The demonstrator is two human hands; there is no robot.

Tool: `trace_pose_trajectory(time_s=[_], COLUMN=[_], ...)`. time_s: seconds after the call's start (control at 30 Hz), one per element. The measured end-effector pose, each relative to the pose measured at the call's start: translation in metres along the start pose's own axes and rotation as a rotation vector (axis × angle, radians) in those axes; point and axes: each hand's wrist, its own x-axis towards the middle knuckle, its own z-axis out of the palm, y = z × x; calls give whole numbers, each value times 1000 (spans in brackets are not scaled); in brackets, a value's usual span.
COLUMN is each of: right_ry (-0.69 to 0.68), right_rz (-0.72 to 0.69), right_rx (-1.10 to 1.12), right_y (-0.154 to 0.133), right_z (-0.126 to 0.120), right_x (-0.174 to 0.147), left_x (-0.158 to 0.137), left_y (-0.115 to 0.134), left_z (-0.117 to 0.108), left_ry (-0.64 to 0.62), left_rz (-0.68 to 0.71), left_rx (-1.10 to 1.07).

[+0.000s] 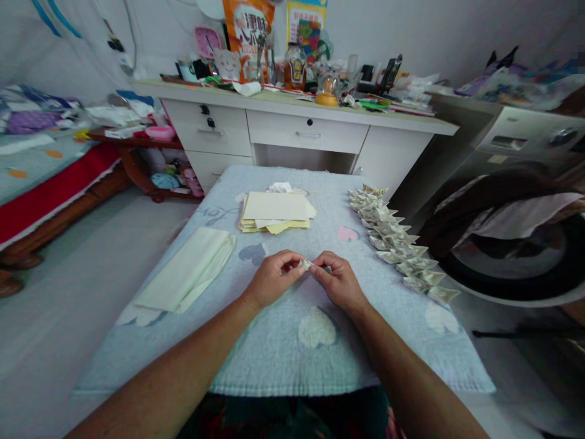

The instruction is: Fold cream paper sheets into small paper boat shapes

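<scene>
Between the fingertips of both hands is a small folded piece of pale paper, mostly covered by the fingers. My left hand pinches its left side, thumb against index finger. From the other side my right hand grips it in the same kind of pinch. Beyond the hands lies a stack of cream and yellow paper sheets. To the right, several folded paper pieces with pointed tips run in a long overlapping row. A large folded pale green sheet rests on the left.
A blue patterned cloth covers the table. Crumpled white paper sits behind the stack. A white desk crowded with jars and bags stands beyond. At right is a washing machine; at left, a bed.
</scene>
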Motion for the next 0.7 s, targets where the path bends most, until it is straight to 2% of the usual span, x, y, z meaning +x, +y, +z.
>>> trace_pose_trajectory(time_s=[0.2, 0.5, 0.7], right_ry=[-27, -109, -86], right_rz=[-16, 39, 45], right_rx=[-25, 49, 40], right_y=[-1, -4, -4], right_z=[1, 3, 4], right_x=[0, -1, -2], left_x=[0, 2, 2], left_y=[-7, -12, -11], left_z=[1, -3, -2], left_ry=[-21, -73, -91], left_rz=[-80, -102, -102], left_rx=[-42, -156, -178])
